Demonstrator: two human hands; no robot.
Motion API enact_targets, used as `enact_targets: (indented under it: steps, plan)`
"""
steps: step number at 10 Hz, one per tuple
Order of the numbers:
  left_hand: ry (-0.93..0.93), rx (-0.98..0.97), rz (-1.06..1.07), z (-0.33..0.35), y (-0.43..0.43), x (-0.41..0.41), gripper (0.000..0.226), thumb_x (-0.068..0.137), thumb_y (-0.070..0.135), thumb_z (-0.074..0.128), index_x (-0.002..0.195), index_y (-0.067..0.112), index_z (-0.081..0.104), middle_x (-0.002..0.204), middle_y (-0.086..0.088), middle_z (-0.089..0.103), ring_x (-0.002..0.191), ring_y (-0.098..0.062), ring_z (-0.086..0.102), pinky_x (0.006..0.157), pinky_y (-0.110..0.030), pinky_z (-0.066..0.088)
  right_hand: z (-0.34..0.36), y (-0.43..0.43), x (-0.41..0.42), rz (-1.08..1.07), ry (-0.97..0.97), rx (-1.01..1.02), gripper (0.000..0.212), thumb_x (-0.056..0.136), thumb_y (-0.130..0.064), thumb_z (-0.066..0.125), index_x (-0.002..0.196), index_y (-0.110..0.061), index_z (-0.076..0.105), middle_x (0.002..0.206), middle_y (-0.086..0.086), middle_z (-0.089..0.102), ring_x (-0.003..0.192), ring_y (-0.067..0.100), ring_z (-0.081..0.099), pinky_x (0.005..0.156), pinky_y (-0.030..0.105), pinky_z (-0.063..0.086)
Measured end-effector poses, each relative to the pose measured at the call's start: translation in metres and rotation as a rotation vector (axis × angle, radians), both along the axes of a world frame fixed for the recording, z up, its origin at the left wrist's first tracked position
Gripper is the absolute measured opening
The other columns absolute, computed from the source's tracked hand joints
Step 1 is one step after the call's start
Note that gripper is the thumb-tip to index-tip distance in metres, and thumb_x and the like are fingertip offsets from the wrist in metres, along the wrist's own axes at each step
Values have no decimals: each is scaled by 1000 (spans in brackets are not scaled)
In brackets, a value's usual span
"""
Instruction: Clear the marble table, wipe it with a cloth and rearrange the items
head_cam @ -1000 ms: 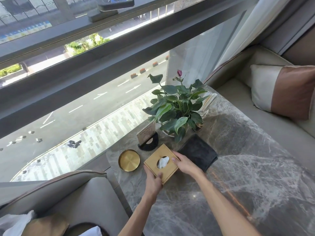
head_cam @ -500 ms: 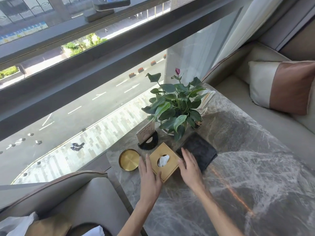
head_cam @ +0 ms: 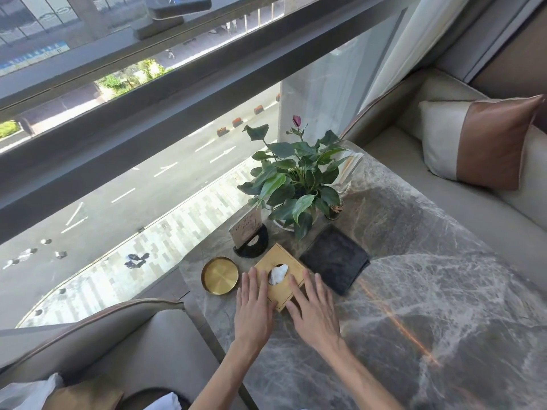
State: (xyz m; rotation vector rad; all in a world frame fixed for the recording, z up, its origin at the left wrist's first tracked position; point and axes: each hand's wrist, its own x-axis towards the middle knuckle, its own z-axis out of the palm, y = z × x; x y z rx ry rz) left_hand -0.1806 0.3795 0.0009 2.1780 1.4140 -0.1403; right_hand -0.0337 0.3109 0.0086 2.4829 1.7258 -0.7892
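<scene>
Now we see both hands laid flat, fingers spread, at the near corner of the gold tissue box (head_cam: pixel 282 278) on the marble table (head_cam: pixel 414 306). Our left hand (head_cam: pixel 254 309) rests over the box's left edge, and our right hand (head_cam: pixel 315 310) covers its near right corner; neither one is closed around anything. A white tissue (head_cam: pixel 278 273) pokes out of the round hole in the lid. Just left of the box sits a round gold dish (head_cam: pixel 220 275). A folded dark cloth (head_cam: pixel 336 258) lies just right of it. Behind the box stands a card holder (head_cam: pixel 250 236), and beyond that a potted plant (head_cam: pixel 296 179) with one purple bud, close to the window.
</scene>
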Motion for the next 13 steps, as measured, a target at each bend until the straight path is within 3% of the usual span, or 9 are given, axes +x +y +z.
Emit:
enact_targets:
  steps: [2, 6, 8, 9, 10, 11, 12, 13]
  plan:
    - [4, -7, 8, 0, -1, 2, 70, 104, 38, 32, 155, 17, -11, 160, -8, -24, 147, -30, -24, 125, -42, 0, 5, 2, -1, -28, 38, -26, 61, 98, -56, 23, 151, -43, -4, 161, -3, -17, 146, 25, -22, 120, 49, 3]
    - [3, 8, 29, 2, -2, 4, 67, 104, 35, 32, 156, 18, -6, 161, -5, -20, 145, -27, -26, 124, -45, 1, 10, 2, 0, -48, 88, -29, 62, 98, -56, 28, 152, -42, -1, 162, -5, -16, 148, 28, -19, 121, 52, 6]
    - [39, 116, -9, -2, -3, 6, 71, 98, 30, 49, 156, 12, 12, 164, -12, 2, 150, -33, -5, 121, -50, 10, 10, 5, -2, -37, 40, 49, 65, 95, -55, 31, 153, -39, 4, 162, -3, -11, 148, 28, -19, 121, 51, 3]
    - [71, 110, -39, -8, -6, 3, 72, 99, 42, 45, 157, 16, 11, 163, -9, 2, 151, -32, -6, 122, -50, 9, 7, 1, -3, -9, 13, 28, 67, 95, -60, 25, 152, -40, -3, 161, -2, -13, 148, 31, -18, 120, 51, 1]
    - [101, 137, -62, -14, -7, 0, 74, 97, 48, 42, 157, 17, 13, 164, -10, 8, 151, -29, -13, 120, -47, -2, 5, -1, -1, -1, 14, 6, 66, 95, -60, 25, 151, -41, -4, 161, -3, -14, 148, 31, -18, 119, 52, -2]
    - [111, 133, -57, -10, -6, 1, 73, 95, 50, 41, 155, 14, 19, 163, -12, 15, 151, -32, 0, 118, -49, 2, 15, 4, 3, -1, 36, -2, 63, 96, -56, 29, 152, -40, 5, 162, -4, -9, 149, 28, -17, 119, 50, -8]
    - [115, 88, -40, -3, -3, 4, 72, 97, 51, 37, 155, 12, 19, 163, -14, 14, 150, -36, 3, 120, -54, 9, 25, 10, 10, 3, 75, 20, 56, 98, -50, 33, 151, -37, 20, 164, -1, 5, 151, 26, -5, 120, 51, -3]
    - [122, 86, -41, 12, -2, 14, 60, 98, 42, 43, 148, 9, 34, 156, -19, 32, 146, -47, 19, 116, -60, 19, 36, 6, 16, -54, 159, 100, 48, 98, -44, 38, 144, -31, 39, 158, 0, 30, 148, 22, 19, 121, 49, 14]
